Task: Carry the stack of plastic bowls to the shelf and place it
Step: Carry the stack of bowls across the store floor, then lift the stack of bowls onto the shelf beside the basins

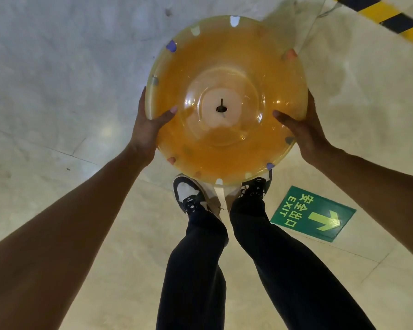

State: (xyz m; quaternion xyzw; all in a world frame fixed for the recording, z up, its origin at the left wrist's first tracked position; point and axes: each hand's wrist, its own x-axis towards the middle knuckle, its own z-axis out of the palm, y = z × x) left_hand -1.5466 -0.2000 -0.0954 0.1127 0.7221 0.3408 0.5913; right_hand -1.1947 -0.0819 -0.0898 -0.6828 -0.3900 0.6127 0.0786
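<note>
A stack of clear orange-tinted plastic bowls (pixel 225 60) is held in front of me, seen from straight above, with small coloured tabs around the rims. My left hand (pixel 148 126) grips the left rim, thumb inside the top bowl. My right hand (pixel 303 129) grips the right rim the same way. The stack hangs above my feet, over the floor. No shelf is in view.
Pale marble floor (pixel 57 79) all around. A green EXIT floor sticker (pixel 314 214) with an arrow lies to the right of my feet. A yellow-and-black hazard stripe (pixel 386 17) runs across the top right corner. My legs and shoes (pixel 188 194) are below the stack.
</note>
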